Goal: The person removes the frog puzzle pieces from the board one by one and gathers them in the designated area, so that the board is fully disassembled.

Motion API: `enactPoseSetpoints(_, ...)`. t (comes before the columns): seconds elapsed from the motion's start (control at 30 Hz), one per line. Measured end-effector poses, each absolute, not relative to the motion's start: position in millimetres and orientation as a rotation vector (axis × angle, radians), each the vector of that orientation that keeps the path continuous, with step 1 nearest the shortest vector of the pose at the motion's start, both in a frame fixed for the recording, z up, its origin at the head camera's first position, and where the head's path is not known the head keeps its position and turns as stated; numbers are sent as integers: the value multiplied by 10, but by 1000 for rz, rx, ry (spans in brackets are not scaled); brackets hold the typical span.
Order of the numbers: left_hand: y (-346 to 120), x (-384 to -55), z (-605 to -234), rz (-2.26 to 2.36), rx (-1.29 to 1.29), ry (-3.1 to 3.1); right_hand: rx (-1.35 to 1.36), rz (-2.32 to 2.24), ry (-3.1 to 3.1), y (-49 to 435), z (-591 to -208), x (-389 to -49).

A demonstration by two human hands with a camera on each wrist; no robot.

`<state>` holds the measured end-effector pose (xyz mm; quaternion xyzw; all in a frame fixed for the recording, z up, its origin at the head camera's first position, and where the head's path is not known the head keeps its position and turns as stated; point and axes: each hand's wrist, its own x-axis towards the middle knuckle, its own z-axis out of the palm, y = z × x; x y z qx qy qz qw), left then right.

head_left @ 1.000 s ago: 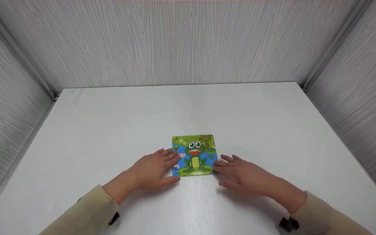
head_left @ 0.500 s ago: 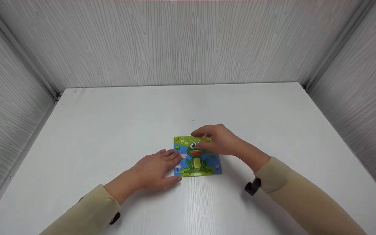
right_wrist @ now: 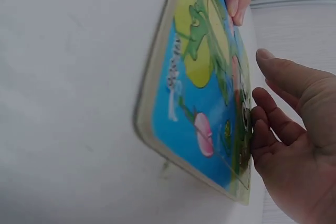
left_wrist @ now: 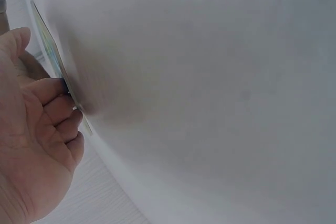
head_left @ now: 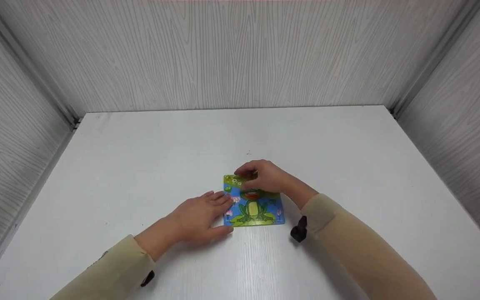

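Note:
A square, thick-edged puzzle board (head_left: 253, 211) with a green frog on blue lies flat on the white table. My left hand (head_left: 200, 216) rests beside its left edge, the straight fingertips on the picture and the thumb on the table by the near corner. My right hand (head_left: 265, 177) is over the far edge, covering the frog's eyes in the head view. In the right wrist view, its bent fingers touch the board (right_wrist: 210, 103) at the far side, while the thumb (right_wrist: 278, 69) stays apart from them. Only the board's thin edge (left_wrist: 55, 59) shows in the left wrist view.
The white table (head_left: 161, 146) stretches around the board on all sides. Grey wood-grain panels stand at the back (head_left: 240, 54), left (head_left: 11, 125) and right (head_left: 461, 104). A small dark device (head_left: 299, 230) hangs under the right cuff.
My right hand has left the board's right edge, swung up over its far edge and shifted a little left, its fingers now bent. The left hand stays in place on the left edge.

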<state>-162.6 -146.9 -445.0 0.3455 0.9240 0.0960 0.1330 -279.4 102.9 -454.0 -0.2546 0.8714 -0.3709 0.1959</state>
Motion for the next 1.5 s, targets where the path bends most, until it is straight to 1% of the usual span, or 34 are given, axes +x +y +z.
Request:
enactPoseSetpoints(0.17, -1458, -1649, -4444, 267, 1016, 2681, -736, -1032, 2449, 1064, -4611, -2814)
enactPoseSetpoints(0.57, -1459, -1653, -4427, 274, 979, 2673, -805, -1005, 2442, 1084, -4601, -2803)
enactPoseSetpoints(1.17, -1478, -1648, -4478, 307, 999, 2685, -776, -1010, 2378, 1024, -4583, -2766)
enactPoseSetpoints(1.5, -1473, -1654, -4486, 293, 993, 2684, -729, -904, 2396, 972, -4541, -2775)
